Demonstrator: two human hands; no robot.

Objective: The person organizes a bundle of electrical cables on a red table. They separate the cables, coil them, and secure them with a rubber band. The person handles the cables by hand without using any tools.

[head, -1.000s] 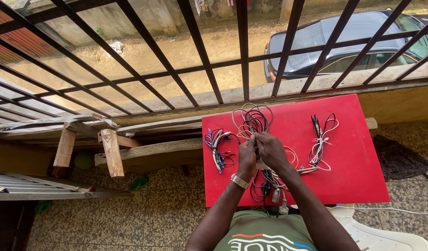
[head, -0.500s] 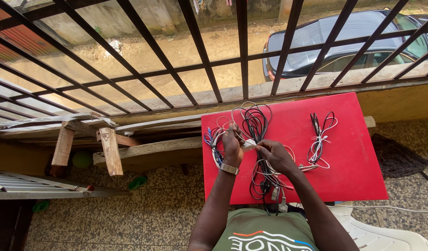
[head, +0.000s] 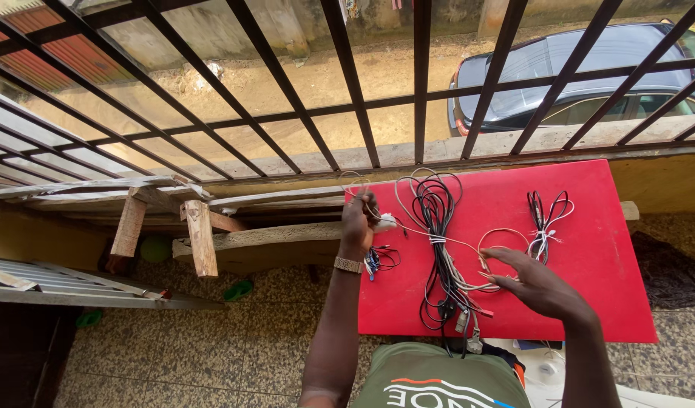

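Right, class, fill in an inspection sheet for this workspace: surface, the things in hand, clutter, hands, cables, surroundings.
Surface: red board, flat, beside a barred railing.
Things in hand: white cable, strung from the left hand towards the right.
Clutter: small cable bundle on the right of the board; coloured bundle at the left edge.
Hands: left hand closed on the white cable's plug end; right hand open, fingers spread over the board.
Cables: black bundle in the middle, tangled with others.
Surroundings: metal bars, wooden planks, parked car below.

White plug and thin cable [head: 385, 222] held up above the red table's [head: 589, 302] left edge.
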